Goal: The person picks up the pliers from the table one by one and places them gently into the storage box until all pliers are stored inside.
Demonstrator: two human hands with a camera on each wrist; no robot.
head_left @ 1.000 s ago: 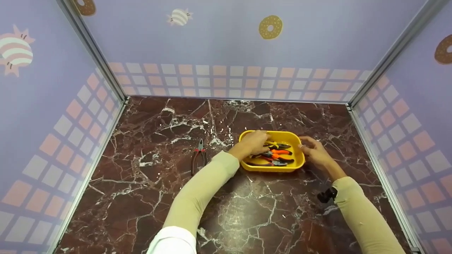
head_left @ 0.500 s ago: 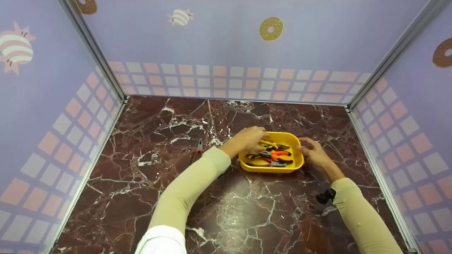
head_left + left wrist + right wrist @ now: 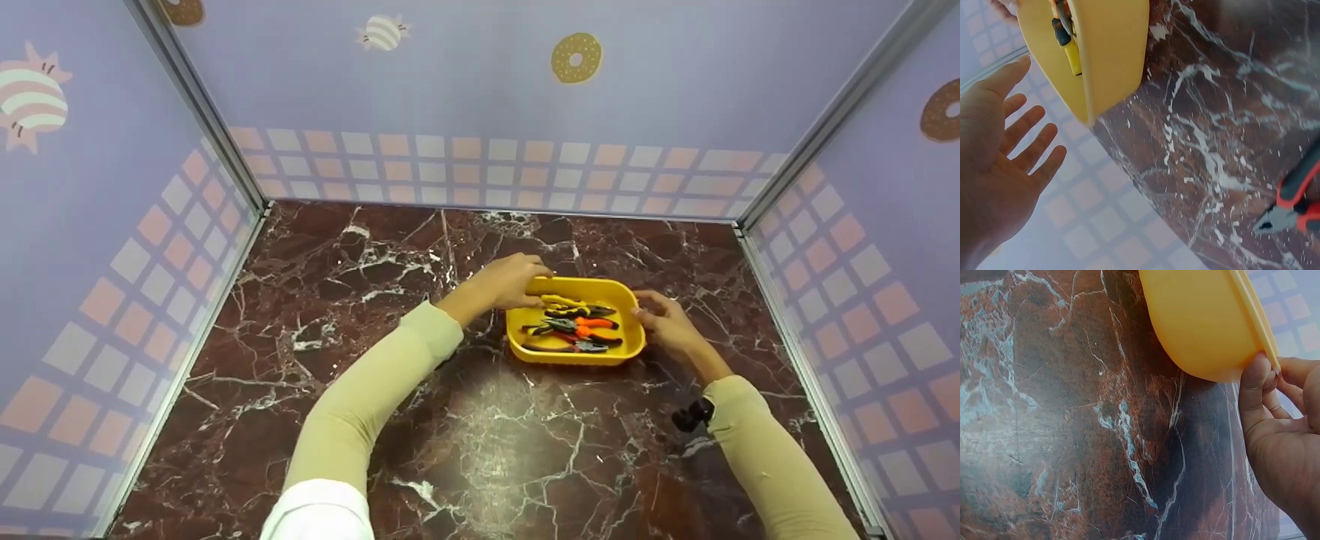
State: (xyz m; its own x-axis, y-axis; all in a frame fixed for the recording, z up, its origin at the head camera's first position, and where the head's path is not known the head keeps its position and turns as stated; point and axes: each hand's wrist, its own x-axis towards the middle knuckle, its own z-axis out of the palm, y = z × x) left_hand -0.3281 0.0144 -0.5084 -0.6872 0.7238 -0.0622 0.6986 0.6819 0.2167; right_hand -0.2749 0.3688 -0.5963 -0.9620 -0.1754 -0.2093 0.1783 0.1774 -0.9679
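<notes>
A yellow plastic basin point(image 3: 581, 359) sits on the marbled tabletop. Inside it lie several pliers: one with yellow and black handles point(image 3: 568, 310), one with orange handles point(image 3: 594, 324), and one with dark handles point(image 3: 586, 347) near the front wall. My left hand point(image 3: 504, 283) is at the basin's left end, its fingers spread and holding nothing in the left wrist view. At the opposite end, my right hand point(image 3: 673, 326) pinches the rim between thumb and fingers. Pliers with red and black handles point(image 3: 1292, 211) lie on the tabletop; my left sleeve hides them in the head view.
Panels with a checked border stand at the back point(image 3: 480, 90), left point(image 3: 82, 247) and right point(image 3: 870, 247) of the marbled tabletop point(image 3: 495, 450). A small black device point(image 3: 691, 415) is strapped by my right cuff.
My left hand has come out of the basin and moved left to its end. The left sleeve now covers the loose pliers. My right hand stays at the right rim.
</notes>
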